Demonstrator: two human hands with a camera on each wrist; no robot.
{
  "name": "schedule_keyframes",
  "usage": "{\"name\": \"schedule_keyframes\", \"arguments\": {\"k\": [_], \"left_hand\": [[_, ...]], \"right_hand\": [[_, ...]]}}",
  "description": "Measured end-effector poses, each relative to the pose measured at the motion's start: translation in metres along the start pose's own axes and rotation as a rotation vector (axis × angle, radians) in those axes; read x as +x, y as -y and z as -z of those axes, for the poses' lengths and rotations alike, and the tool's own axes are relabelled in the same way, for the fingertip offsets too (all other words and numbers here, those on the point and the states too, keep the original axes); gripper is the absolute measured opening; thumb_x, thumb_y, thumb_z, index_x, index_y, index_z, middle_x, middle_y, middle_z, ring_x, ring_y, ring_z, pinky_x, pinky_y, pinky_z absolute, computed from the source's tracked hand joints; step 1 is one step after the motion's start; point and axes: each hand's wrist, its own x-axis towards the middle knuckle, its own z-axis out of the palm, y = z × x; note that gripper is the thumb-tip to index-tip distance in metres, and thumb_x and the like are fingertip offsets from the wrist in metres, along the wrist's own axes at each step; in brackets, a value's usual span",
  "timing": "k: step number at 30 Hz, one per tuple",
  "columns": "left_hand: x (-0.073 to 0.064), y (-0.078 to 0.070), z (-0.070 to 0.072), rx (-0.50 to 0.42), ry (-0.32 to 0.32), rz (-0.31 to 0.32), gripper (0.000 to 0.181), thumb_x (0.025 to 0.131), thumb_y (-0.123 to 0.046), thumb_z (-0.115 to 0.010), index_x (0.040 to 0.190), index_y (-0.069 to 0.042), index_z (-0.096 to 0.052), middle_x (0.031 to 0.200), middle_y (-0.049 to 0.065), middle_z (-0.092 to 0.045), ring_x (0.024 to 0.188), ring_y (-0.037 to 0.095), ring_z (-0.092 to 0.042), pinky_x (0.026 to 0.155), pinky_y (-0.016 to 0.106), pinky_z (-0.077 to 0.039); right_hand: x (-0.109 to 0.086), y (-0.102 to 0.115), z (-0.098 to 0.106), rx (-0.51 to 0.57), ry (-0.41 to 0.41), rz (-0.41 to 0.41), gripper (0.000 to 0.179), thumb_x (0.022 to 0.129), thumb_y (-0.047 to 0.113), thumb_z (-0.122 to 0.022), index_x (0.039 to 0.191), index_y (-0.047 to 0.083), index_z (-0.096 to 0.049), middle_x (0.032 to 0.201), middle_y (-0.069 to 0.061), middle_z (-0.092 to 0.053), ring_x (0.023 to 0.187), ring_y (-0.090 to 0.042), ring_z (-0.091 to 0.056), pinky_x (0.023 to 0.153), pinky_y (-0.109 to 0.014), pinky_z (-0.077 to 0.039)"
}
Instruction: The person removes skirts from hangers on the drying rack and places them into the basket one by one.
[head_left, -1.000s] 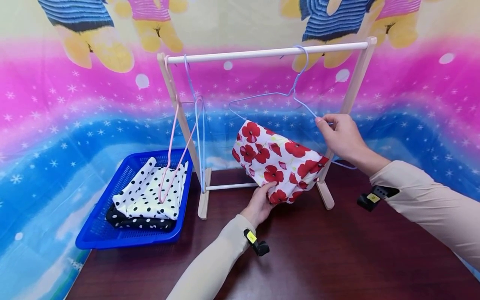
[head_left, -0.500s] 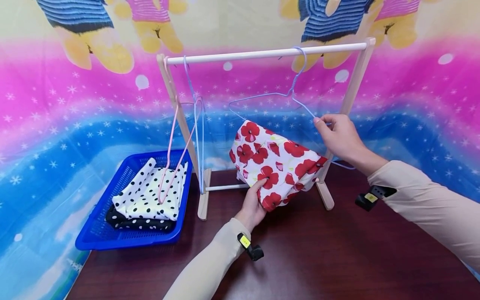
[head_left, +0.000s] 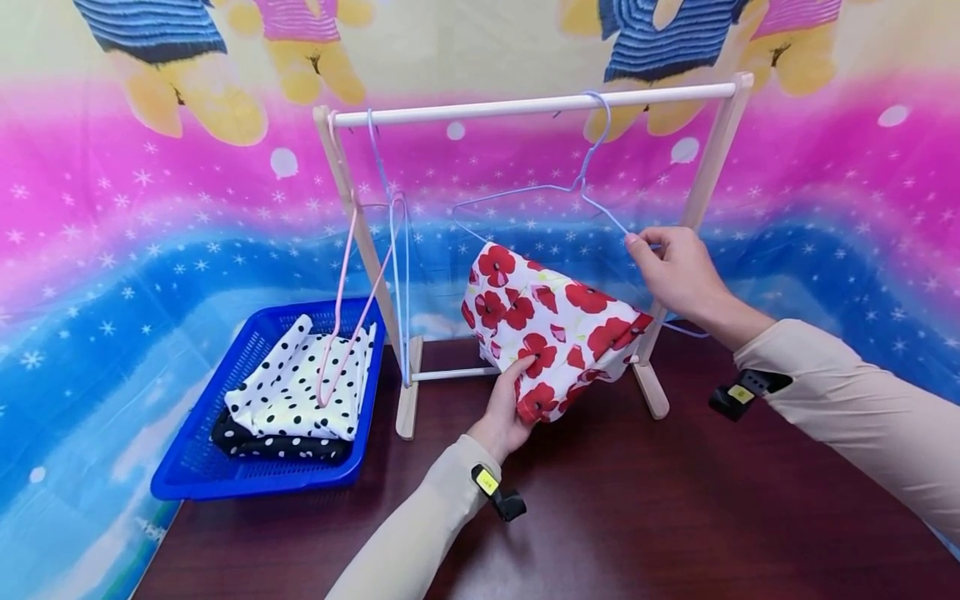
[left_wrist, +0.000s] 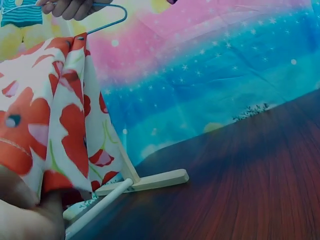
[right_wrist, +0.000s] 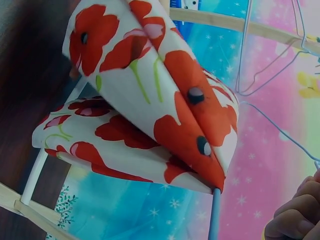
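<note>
A white cloth with red poppies hangs folded over the bottom wire of a light blue hanger. The hanger's hook is on the rail of a small wooden rack. My left hand pinches the cloth's lower front edge, thumb on the print. My right hand grips the hanger's right shoulder wire. In the right wrist view the cloth drapes over the blue wire. In the left wrist view the cloth fills the left side above the rack's foot.
A blue basket at the left holds folded polka-dot cloths. A pink hanger and another light blue hanger hang at the rack's left end. The rack stands on a dark wooden table before a colourful backdrop.
My left hand has moved up from under the cloth's lower edge and now pinches the edge with its thumb on the front. The right hand and hanger have barely moved.
</note>
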Motion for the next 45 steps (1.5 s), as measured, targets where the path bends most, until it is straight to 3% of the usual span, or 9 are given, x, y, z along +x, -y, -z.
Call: {"name": "schedule_keyframes", "arguments": {"k": [3, 7, 15, 24, 29, 39, 45], "left_hand": [[0.0, -0.001, 0.001, -0.009, 0.037, 0.027, 0.044, 0.093, -0.039, -0.059, 0.13, -0.016, -0.053, 0.115, -0.004, -0.065, 0.102, 0.011, -0.063, 0.092, 0.023, -0.05], [-0.001, 0.0, -0.001, -0.024, 0.08, 0.011, 0.036, 0.095, -0.034, -0.053, 0.126, -0.015, -0.054, 0.111, -0.006, -0.066, 0.099, 0.009, -0.064, 0.09, 0.022, -0.051], [-0.005, -0.001, 0.001, -0.028, 0.044, -0.05, 0.037, 0.096, -0.028, -0.055, 0.13, -0.013, -0.053, 0.113, -0.006, -0.066, 0.1, 0.009, -0.065, 0.088, 0.021, -0.054], [-0.012, -0.001, 0.005, -0.01, 0.077, -0.178, 0.042, 0.096, -0.014, -0.061, 0.137, -0.012, -0.051, 0.123, -0.008, -0.068, 0.112, 0.006, -0.065, 0.113, 0.031, -0.044], [-0.014, -0.002, 0.007, -0.018, 0.064, -0.217, 0.042, 0.094, -0.011, -0.062, 0.135, -0.011, -0.053, 0.12, -0.009, -0.069, 0.113, 0.005, -0.064, 0.117, 0.031, -0.038], [-0.022, -0.011, 0.01, -0.114, 0.182, -0.185, 0.04, 0.098, -0.031, -0.056, 0.134, -0.016, -0.049, 0.116, -0.011, -0.07, 0.11, 0.004, -0.066, 0.103, 0.024, -0.047], [-0.027, -0.016, 0.01, -0.105, 0.179, -0.138, 0.049, 0.099, -0.044, -0.053, 0.14, -0.019, -0.046, 0.116, -0.011, -0.072, 0.106, 0.004, -0.07, 0.092, 0.024, -0.055]], "right_hand": [[0.001, 0.001, -0.001, 0.0, -0.001, 0.002, 0.045, 0.107, 0.04, -0.044, 0.108, 0.002, -0.069, 0.053, 0.003, -0.032, 0.043, -0.017, -0.032, 0.039, -0.032, -0.026], [0.001, 0.003, -0.001, -0.001, -0.004, 0.013, 0.044, 0.107, 0.039, -0.045, 0.106, 0.003, -0.069, 0.053, 0.003, -0.033, 0.043, -0.016, -0.032, 0.04, -0.031, -0.026], [0.002, 0.004, 0.0, -0.02, 0.008, 0.006, 0.047, 0.107, 0.043, -0.044, 0.107, 0.003, -0.069, 0.053, 0.003, -0.034, 0.043, -0.018, -0.034, 0.04, -0.032, -0.028], [0.009, -0.003, 0.006, -0.052, 0.032, 0.018, 0.043, 0.107, 0.038, -0.045, 0.109, 0.002, -0.069, 0.056, 0.001, -0.035, 0.045, -0.017, -0.032, 0.04, -0.031, -0.025], [0.013, -0.007, 0.008, -0.083, 0.051, 0.034, 0.038, 0.108, 0.033, -0.047, 0.106, 0.002, -0.069, 0.058, -0.001, -0.034, 0.046, -0.018, -0.032, 0.041, -0.031, -0.026], [0.022, -0.015, 0.011, -0.095, 0.062, 0.088, 0.044, 0.106, 0.037, -0.05, 0.08, 0.004, -0.062, 0.056, 0.0, -0.033, 0.046, -0.018, -0.031, 0.044, -0.032, -0.028], [0.024, -0.018, 0.012, -0.098, 0.065, 0.093, 0.048, 0.106, 0.04, -0.05, 0.071, 0.007, -0.053, 0.056, -0.001, -0.032, 0.046, -0.019, -0.031, 0.046, -0.033, -0.029]]}}
